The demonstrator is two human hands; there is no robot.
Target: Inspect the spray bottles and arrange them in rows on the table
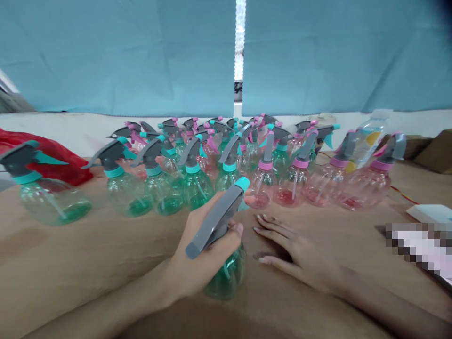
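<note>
Bare left hand (194, 266), bare right hand (305, 252)
Uncovered forearms (381, 301) at lower left and lower right of the frame narrow toward the wrists (334, 280); the right hand's slender fingers (276, 236) carry longish fingernails (263, 260).

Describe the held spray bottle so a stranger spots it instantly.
Below the blue curtain is a brown table. At its near centre, the left hand grips a green spray bottle. Only this one is held; the other spray bottles stand beyond it.

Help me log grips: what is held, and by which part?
The left hand holds a green bottle around the neck, below its sprayer; right hand, nothing.
</note>
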